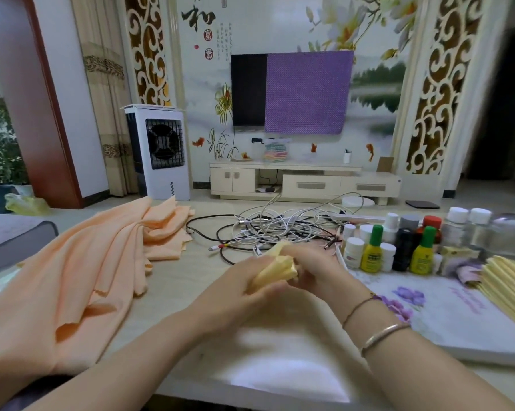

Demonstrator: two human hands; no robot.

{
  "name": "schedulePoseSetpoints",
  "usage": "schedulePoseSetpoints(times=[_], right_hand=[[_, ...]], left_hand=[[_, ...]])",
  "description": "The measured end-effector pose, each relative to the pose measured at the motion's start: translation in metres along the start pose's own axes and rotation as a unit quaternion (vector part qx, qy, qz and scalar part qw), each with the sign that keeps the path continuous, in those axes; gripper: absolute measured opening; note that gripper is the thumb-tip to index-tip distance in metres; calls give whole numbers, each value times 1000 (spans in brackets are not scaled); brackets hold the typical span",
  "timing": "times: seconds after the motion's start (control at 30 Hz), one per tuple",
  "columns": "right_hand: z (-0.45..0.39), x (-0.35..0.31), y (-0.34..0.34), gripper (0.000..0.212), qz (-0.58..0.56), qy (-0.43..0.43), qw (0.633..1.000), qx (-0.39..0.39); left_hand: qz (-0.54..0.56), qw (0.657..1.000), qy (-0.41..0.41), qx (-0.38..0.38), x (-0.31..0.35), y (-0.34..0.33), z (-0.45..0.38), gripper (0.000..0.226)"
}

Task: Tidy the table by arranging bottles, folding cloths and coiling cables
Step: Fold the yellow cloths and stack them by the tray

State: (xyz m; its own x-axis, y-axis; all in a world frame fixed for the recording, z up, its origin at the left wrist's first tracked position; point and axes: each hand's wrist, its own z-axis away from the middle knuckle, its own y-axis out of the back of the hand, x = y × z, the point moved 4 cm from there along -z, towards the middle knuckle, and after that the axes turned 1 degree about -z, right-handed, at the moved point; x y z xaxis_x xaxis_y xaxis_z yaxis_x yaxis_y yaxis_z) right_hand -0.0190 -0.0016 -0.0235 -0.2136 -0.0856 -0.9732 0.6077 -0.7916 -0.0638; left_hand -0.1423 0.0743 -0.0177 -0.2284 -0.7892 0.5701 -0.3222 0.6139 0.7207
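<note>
Currently on the table: cloths, cables, bottles

Surface: a pale table (191,280) stood in a living room, facing a wall television (248,90) half draped in purple fabric (308,93).
One air cooler (158,152) stood at left.
One peach cloth (81,262) lay rumpled at left.
One tangle of cables (280,229) lay behind the hands.
Two yellow bottles (372,256), green-capped, stood among others at right.
The left hand (238,280) and right hand (315,268) together gripped one small yellow cloth (277,269) above the table's middle, fingers curled round it.
</note>
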Motion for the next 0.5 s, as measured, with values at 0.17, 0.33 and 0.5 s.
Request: schedulePoseSetpoints(times=[0.17,0.33,0.5], right_hand=[[36,-44,30,10,-192,52,979,-46],[71,-65,107,18,-81,119,986,85],[105,-53,197,13,-39,133,978,155]], left_hand=[[1,994,-11,111,32,-7,-28,11],[253,952,103,136,93,-23,-68,26],[430,884,176,46,140,-79,-115,17]])
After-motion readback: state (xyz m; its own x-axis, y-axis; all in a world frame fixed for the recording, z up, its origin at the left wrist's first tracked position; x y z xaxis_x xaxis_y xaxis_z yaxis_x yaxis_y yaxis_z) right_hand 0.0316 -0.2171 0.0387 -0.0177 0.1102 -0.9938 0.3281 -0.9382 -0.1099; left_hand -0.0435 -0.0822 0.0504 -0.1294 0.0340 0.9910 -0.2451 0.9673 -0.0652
